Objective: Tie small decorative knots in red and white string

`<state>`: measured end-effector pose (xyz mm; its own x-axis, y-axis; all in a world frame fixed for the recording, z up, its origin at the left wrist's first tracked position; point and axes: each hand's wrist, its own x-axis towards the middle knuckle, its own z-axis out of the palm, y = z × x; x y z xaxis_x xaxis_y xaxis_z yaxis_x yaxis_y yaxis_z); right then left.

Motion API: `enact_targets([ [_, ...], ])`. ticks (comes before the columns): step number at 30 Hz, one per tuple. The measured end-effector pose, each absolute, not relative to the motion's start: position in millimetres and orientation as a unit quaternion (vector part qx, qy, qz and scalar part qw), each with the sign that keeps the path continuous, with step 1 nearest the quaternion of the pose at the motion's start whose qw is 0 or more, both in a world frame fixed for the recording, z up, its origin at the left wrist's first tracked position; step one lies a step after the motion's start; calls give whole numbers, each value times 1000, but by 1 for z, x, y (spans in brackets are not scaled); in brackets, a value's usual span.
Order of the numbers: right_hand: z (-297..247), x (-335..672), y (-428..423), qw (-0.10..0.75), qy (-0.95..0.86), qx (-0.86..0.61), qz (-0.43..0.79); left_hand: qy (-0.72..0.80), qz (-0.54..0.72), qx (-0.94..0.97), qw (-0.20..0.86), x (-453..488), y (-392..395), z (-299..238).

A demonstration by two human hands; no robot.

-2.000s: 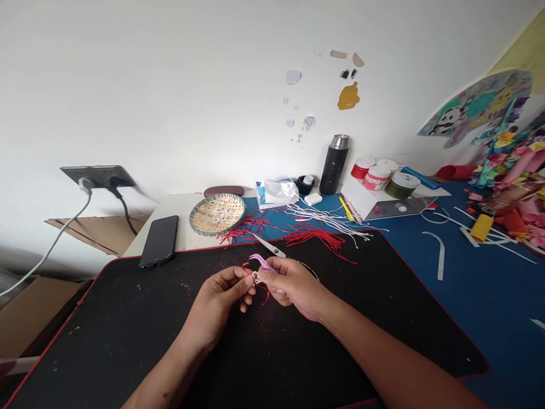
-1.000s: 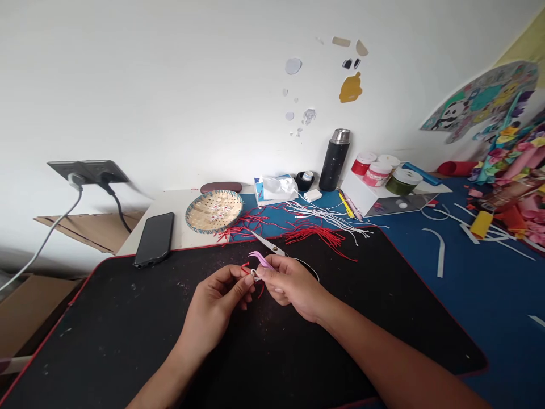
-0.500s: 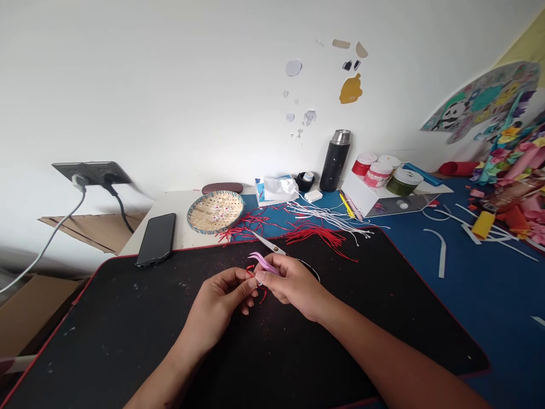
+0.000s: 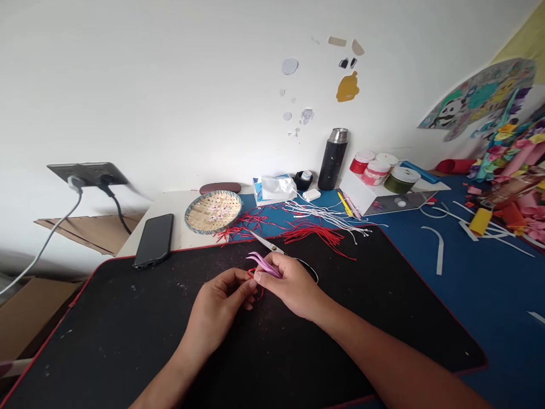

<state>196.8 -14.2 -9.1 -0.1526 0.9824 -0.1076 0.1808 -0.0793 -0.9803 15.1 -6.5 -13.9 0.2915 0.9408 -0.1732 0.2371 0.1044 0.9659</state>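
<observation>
from the head view, i see two bare hands close together over the middle of a big black mat (image 4: 128, 324) with a red edge. the left hand (image 4: 213, 307) has its thumb and first finger pinched on a thin red string (image 4: 250, 274). the string bends above the fingertips, and a bit of it hangs down between the hands. the right hand (image 4: 293, 287) is curled around pink tweezers (image 4: 264, 264), and their bent tips point left. its thumb tip is right by the string. i can't tell how the string is looped there, because the fingers cover it. scissors (image 4: 266, 243) lie just past the right hand, partly hidden by it. farther off is a bunch of red strings (image 4: 313, 233), with white strings (image 4: 327, 217) just behind. a round woven basket (image 4: 190, 222) sits far and to the left, with little red and white bits in it. left of it lies a black phone (image 4: 154, 240). a dark bottle (image 4: 332, 163) stands at the far side, left of some jars (image 4: 374, 175).
</observation>
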Motion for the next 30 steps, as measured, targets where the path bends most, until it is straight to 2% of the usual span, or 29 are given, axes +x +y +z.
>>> enact_targets([
  [4,-12,196,-14,402,-547,-511,527,508,336,601,519,15,-8,-15],
  [12,-15,198,-13,441,-473,-466,605,439,416,452,655,10,2,-14],
  [16,-12,199,-12,456,-470,-442,614,424,435,393,691,9,2,-13],
  [24,-14,200,-19,417,-579,-480,510,428,455,381,682,10,2,-7],
  [30,-12,201,-19,410,-599,-493,480,433,456,388,674,9,2,-7],
])
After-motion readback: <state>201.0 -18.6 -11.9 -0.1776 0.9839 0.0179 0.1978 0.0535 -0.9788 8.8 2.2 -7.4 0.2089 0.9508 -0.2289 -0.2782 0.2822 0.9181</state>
